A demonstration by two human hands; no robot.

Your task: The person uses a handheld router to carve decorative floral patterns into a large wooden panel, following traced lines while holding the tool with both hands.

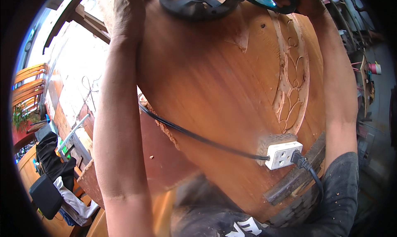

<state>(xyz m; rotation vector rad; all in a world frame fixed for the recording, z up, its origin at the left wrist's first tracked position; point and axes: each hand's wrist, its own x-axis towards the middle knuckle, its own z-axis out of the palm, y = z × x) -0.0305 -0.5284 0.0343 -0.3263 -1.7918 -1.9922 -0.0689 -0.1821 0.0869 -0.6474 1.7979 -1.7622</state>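
At the top edge, my right hand (300, 0) is closed round the teal-and-black handle of what looks like a handheld router (198, 14). Its round black base, with openings in it, is over the far part of a broad brown wooden board (198, 84). Most of the tool is cut off by the frame. My left hand (129, 3) is at the top left, beyond the board's left side; its fingers run out of the picture, so what they touch is hidden. Carved leaf and scroll relief (292, 67) runs down the board's right part, with rough wood around it.
A white power strip (283, 155) lies on the near part of the board with a black plug (301, 159) in it. A black cable (198, 141) crosses the board leftward. Beside it lies a dark wood strip (295, 171). Slatted wooden furniture (31, 86) stands far left.
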